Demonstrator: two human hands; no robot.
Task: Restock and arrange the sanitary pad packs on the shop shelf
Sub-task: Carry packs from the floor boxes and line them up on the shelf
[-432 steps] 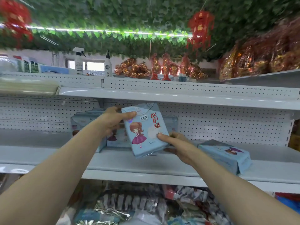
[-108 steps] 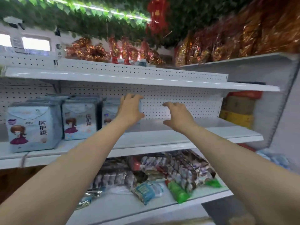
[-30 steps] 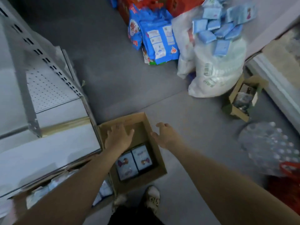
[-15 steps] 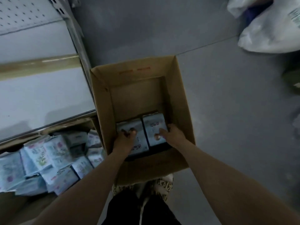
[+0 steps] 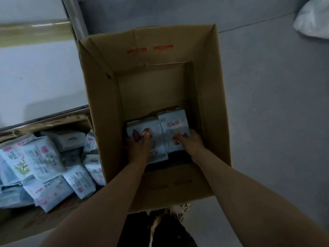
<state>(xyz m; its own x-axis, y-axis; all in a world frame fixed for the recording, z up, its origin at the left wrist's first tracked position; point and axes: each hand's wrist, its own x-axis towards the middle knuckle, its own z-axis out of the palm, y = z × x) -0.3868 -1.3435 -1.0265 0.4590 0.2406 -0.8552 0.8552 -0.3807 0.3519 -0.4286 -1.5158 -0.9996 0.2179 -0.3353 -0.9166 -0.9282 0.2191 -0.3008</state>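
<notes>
My left hand (image 5: 138,150) and my right hand (image 5: 189,143) are down inside a deep cardboard box (image 5: 100,97), a little apart, each on its own pad pack. The left hand grips the left pack (image 5: 140,127) at its near end, thumb laid over the printed girl and fingers wrapped round the outer edge. The right hand holds the right pack (image 5: 173,122) the same way, thumb on its face and fingers down its far side. The 2 packs lie side by side, touching, at the near end of the box bottom (the right one sits slightly further from me); the rest of the bottom shows bare cardboard.

Just left of this box, a second, lower box (image 5: 53,122) holds a loose heap of pale blue packs (image 5: 41,157). Above it runs a white shelf board (image 5: 39,73). The box stands on a grey floor (image 5: 267,113), my patterned shoe (image 5: 183,207) pokes out under its near wall, and a white bag (image 5: 315,22) lies at the top right corner.
</notes>
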